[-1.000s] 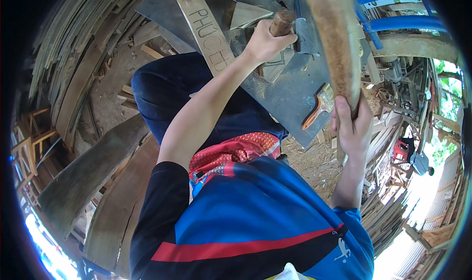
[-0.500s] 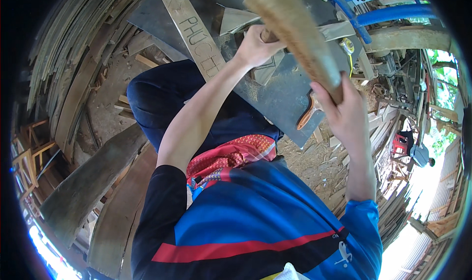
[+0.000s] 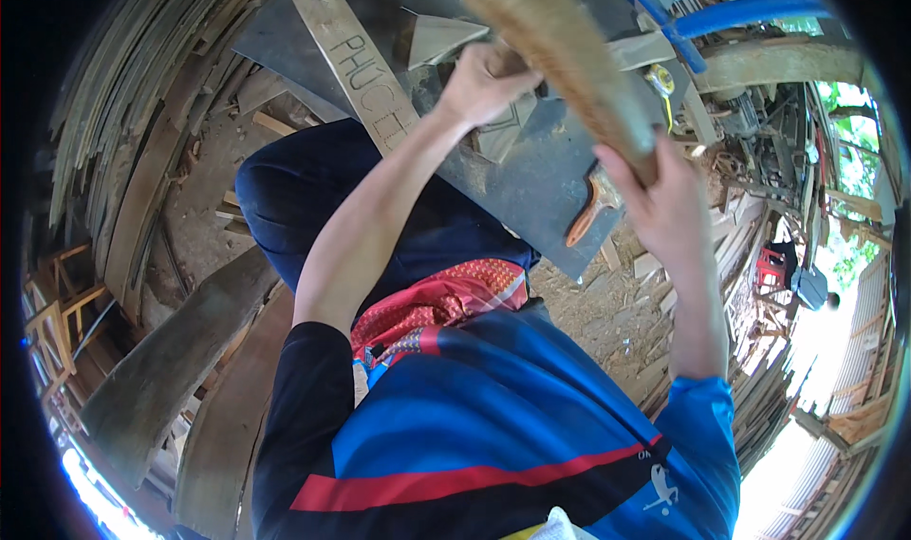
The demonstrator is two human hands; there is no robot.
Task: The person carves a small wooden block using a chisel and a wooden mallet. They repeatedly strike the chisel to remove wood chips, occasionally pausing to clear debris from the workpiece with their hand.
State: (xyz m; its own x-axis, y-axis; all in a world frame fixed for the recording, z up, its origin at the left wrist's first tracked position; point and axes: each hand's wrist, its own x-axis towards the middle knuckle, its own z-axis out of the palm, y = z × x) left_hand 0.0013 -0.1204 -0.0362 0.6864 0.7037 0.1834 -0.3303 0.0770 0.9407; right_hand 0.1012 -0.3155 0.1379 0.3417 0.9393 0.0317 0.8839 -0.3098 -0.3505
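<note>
My right hand (image 3: 664,198) is wrapped round the narrow lower end of a long wooden mallet (image 3: 560,56), blurred by motion. Its thick end slants up and left, above the dark worktop. Closed round a short wooden tool handle (image 3: 508,63) is my left hand (image 3: 479,89), just beside the mallet. The working end of that tool is hidden. Below the left hand lies a small wood piece (image 3: 503,139) marked with dark lines, partly covered by the hand and mallet. A long pale board (image 3: 346,61) with carved letters lies to the left, partly behind my forearm.
On the dark worktop (image 3: 550,179) lie a wooden-handled brush (image 3: 586,217) and a yellow tape measure (image 3: 660,80). A wedge-shaped offcut (image 3: 441,39) is behind the left hand. Blue metal bars (image 3: 750,9) stand at the far right. Stacked planks (image 3: 123,103) line the left.
The view has shifted slightly, so the worktop and its things appear a little further left and up. Both hands keep their grips, and the mallet stays raised beside the left hand.
</note>
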